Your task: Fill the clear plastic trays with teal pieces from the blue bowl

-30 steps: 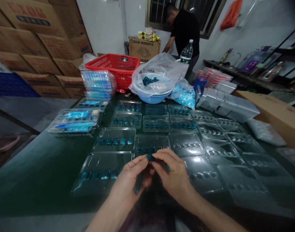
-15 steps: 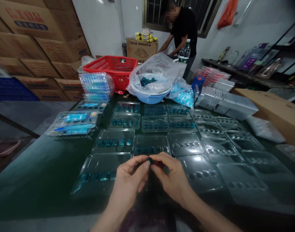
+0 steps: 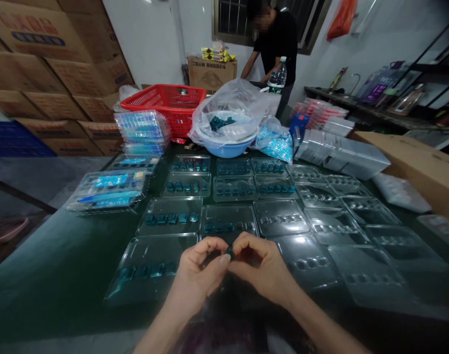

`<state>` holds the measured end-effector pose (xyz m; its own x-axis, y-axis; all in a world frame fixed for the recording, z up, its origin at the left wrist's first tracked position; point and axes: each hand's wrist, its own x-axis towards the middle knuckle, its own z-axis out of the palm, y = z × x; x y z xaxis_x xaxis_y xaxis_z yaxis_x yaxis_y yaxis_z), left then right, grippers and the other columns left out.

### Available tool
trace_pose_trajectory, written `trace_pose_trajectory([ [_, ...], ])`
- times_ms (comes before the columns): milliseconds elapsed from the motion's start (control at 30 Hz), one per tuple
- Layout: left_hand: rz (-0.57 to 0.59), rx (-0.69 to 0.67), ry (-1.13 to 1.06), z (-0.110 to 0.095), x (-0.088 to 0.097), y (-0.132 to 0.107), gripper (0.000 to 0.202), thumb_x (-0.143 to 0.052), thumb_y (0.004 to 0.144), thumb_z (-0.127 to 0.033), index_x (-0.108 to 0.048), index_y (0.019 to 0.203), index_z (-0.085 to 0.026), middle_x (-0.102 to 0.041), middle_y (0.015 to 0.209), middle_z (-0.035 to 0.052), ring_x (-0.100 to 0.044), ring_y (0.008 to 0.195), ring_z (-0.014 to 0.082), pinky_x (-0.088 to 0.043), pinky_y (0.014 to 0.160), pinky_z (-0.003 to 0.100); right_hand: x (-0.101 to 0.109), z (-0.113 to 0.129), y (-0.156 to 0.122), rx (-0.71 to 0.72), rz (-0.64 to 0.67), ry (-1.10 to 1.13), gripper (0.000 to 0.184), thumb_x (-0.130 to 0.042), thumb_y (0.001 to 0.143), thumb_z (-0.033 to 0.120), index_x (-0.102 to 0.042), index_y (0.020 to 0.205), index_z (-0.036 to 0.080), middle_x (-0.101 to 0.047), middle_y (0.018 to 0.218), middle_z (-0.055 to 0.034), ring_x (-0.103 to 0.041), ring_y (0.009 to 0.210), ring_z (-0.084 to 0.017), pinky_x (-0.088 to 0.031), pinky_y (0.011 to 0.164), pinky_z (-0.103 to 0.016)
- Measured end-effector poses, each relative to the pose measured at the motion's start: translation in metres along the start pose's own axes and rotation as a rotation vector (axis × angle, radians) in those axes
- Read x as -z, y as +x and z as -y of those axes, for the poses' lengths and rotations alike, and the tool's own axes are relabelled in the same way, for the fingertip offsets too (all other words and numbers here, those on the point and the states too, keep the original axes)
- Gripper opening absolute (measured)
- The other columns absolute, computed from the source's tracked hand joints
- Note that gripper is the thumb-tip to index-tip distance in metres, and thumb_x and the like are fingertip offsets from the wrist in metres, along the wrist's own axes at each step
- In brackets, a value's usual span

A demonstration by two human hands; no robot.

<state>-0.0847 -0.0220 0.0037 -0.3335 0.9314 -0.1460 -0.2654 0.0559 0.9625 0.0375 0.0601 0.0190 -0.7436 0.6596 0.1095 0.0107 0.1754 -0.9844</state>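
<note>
A small dark teal piece (image 3: 229, 251) is pinched between the fingertips of both hands, mostly covered by them; its exact kind is unclear. My left hand (image 3: 202, 268) grips it from the left with thumb and forefinger. From the other side my right hand (image 3: 259, 263) closes on it too. Just beyond the fingers lies a clear plastic tray (image 3: 230, 214) with teal pieces in some of its moulded pockets. To the left, another clear tray (image 3: 151, 248) holds several teal gem-like blocks. A clear tray (image 3: 281, 216) on the right has bare pockets.
More trays cover the dark green table (image 3: 58, 275). At its back stand a blue basin (image 3: 230, 149) under plastic film, a red basket (image 3: 180, 120) and stacked packs (image 3: 141, 132). Packed sets (image 3: 108, 191) lie left; a cardboard box (image 3: 412, 162) stands right. A person (image 3: 279, 44) works behind.
My fingers have shifted around the small teal piece, and the right fingers are more curled. Both hands still hold it above the trays. The camera view has moved slightly.
</note>
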Motion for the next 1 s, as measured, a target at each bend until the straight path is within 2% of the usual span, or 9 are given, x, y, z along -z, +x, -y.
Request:
trace_pose_trajectory([
  [100, -0.023, -0.006, -0.002, 0.001, -0.002, 0.001, 0.018, -0.055, 0.074, -0.024, -0.057, 0.092, -0.019, -0.051, 0.068, -0.0015, -0.029, 0.036, 0.0002, -0.017, 0.033, 0.018, 0.004, -0.002, 0.002, -0.081, 0.075, 0.122, 0.002, -0.056, 0.074, 0.016, -0.055, 0.073, 0.016, -0.047, 0.067, 0.0035, -0.039, 0.055, -0.006, -0.031, 0.050, -0.018],
  [300, -0.004, 0.018, -0.016, -0.004, -0.004, -0.001, 0.014, -0.053, 0.076, -0.023, -0.055, 0.089, -0.018, -0.043, 0.051, -0.0060, -0.028, 0.035, 0.0010, -0.015, 0.034, 0.017, 0.004, -0.002, 0.002, -0.114, -0.014, 0.184, 0.009, -0.055, 0.075, 0.016, -0.056, 0.067, 0.014, -0.044, 0.062, 0.0040, -0.038, 0.056, -0.006, -0.030, 0.053, -0.018],
  [433, 0.147, 0.122, -0.145, -0.007, 0.001, -0.001, 0.006, -0.054, 0.076, -0.022, -0.051, 0.074, -0.017, -0.037, 0.042, -0.0086, -0.022, 0.032, 0.0004, -0.012, 0.033, 0.017, 0.005, 0.002, 0.001, -0.104, 0.006, 0.140, 0.009, -0.051, 0.077, 0.015, -0.057, 0.070, 0.014, -0.048, 0.062, 0.0030, -0.041, 0.058, -0.007, -0.031, 0.054, -0.019],
  [500, 0.202, 0.177, -0.201, -0.006, 0.002, -0.001, 0.006, -0.052, 0.077, -0.022, -0.051, 0.074, -0.017, -0.033, 0.039, -0.0090, -0.022, 0.032, 0.0015, -0.011, 0.032, 0.017, 0.007, 0.003, 0.001, -0.103, 0.021, 0.126, 0.009, -0.050, 0.077, 0.016, -0.056, 0.071, 0.014, -0.047, 0.063, 0.0029, -0.041, 0.058, -0.007, -0.031, 0.054, -0.019],
  [633, 0.147, 0.233, -0.190, -0.001, -0.001, -0.003, 0.009, -0.050, 0.078, -0.024, -0.053, 0.079, -0.016, -0.035, 0.042, -0.0074, -0.024, 0.034, 0.0028, -0.010, 0.032, 0.017, 0.009, 0.002, -0.002, -0.133, 0.000, 0.137, 0.010, -0.050, 0.078, 0.019, -0.053, 0.071, 0.014, -0.044, 0.061, 0.0036, -0.038, 0.056, -0.007, -0.029, 0.051, -0.018],
  [733, 0.172, 0.270, -0.216, -0.001, -0.004, -0.007, 0.016, -0.048, 0.078, -0.025, -0.051, 0.067, -0.014, -0.036, 0.043, -0.0059, -0.024, 0.033, 0.0019, -0.011, 0.033, 0.018, 0.009, -0.004, -0.006, -0.273, 0.095, 0.352, 0.011, -0.051, 0.078, 0.024, -0.052, 0.072, 0.014, -0.038, 0.054, 0.0056, -0.031, 0.047, -0.005, -0.023, 0.043, -0.018],
  [867, 0.225, 0.412, -0.432, -0.003, -0.005, -0.009, 0.023, -0.045, 0.080, -0.026, -0.046, 0.059, -0.015, -0.036, 0.044, -0.0043, -0.026, 0.032, 0.0018, -0.010, 0.032, 0.017, 0.011, -0.011, -0.012, -0.464, 0.256, 0.727, 0.015, -0.055, 0.074, 0.030, -0.050, 0.073, 0.015, -0.028, 0.050, 0.0076, -0.023, 0.043, -0.005, -0.019, 0.039, -0.017],
  [933, 0.193, 0.514, -0.552, -0.004, -0.005, -0.007, 0.021, -0.047, 0.078, -0.027, -0.046, 0.062, -0.015, -0.038, 0.050, -0.0032, -0.029, 0.034, 0.0018, -0.010, 0.031, 0.016, 0.013, -0.011, -0.013, -0.413, 0.166, 0.636, 0.014, -0.054, 0.075, 0.030, -0.053, 0.078, 0.016, -0.032, 0.053, 0.0064, -0.027, 0.043, -0.005, -0.024, 0.039, -0.017],
  [1000, 0.124, 0.591, -0.610, -0.005, -0.005, -0.005, 0.017, -0.051, 0.076, -0.027, -0.047, 0.065, -0.015, -0.041, 0.055, -0.0025, -0.032, 0.037, 0.0013, -0.011, 0.031, 0.014, 0.014, -0.009, -0.014, -0.248, -0.010, 0.359, 0.016, -0.055, 0.075, 0.025, -0.055, 0.089, 0.018, -0.043, 0.063, 0.0034, -0.038, 0.050, -0.006, -0.032, 0.046, -0.019],
])
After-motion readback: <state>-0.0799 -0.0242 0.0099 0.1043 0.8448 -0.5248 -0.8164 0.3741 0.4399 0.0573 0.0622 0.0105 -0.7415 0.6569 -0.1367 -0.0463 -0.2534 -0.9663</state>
